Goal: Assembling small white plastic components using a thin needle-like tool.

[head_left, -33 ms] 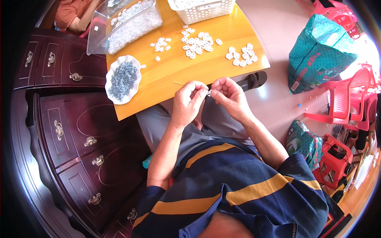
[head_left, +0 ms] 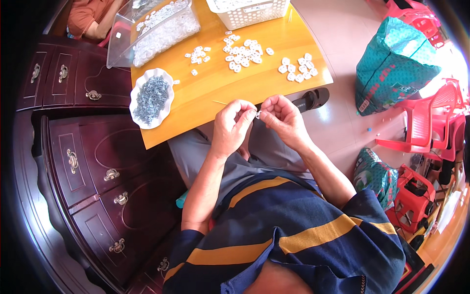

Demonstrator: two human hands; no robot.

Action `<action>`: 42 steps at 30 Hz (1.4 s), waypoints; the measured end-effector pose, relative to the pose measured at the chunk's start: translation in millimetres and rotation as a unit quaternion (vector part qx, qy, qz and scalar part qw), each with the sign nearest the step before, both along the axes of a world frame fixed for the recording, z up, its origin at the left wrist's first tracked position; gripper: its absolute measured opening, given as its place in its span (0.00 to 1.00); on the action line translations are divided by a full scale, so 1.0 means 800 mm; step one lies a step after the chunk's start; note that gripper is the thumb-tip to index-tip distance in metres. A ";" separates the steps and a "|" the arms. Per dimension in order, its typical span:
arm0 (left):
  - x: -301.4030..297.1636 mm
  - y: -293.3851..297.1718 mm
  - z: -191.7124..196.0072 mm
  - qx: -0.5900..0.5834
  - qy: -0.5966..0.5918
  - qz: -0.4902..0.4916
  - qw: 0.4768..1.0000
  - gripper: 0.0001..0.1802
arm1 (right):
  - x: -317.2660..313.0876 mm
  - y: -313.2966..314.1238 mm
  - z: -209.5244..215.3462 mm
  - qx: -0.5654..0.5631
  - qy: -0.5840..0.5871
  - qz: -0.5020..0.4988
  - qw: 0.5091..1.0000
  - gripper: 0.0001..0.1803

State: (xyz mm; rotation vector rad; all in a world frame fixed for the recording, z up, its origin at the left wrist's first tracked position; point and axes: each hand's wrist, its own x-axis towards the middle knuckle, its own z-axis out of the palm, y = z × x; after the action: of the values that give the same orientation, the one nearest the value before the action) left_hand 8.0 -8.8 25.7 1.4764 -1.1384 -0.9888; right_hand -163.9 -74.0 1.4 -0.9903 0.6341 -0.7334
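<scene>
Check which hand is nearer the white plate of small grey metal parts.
Left. The left hand is over the table edge, a short way right of the white plate. The right hand is farther right, beyond the left, both pinching a small white piece between them.

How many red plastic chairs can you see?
2 clear ones: a red chair on the right by the teal bag, and another red chair at the top right corner. Red things lower right may hide more.

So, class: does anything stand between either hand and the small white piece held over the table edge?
Nothing visible does. The left hand and the right hand both pinch the small white piece directly at their fingertips, just off the edge of the yellow table.
</scene>
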 end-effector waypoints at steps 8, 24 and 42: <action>0.000 -0.003 0.009 0.013 -0.037 -0.023 0.999 0.04 | -0.001 0.003 -0.007 -0.102 0.055 -0.038 0.993 0.06; 0.017 -0.021 0.018 0.008 0.016 0.024 1.000 0.08 | 0.006 -0.001 -0.005 -0.075 0.004 -0.076 0.994 0.07; 0.025 -0.074 -0.005 -0.088 -0.450 0.057 0.887 0.15 | -0.005 -0.011 -0.005 -0.008 -0.034 -0.108 0.993 0.09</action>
State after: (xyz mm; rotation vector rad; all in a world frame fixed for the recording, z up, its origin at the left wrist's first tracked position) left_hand 27.7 -68.1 21.4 1.8735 -1.6942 -0.0473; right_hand -167.7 -82.8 -2.3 -0.9163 0.6828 -0.9615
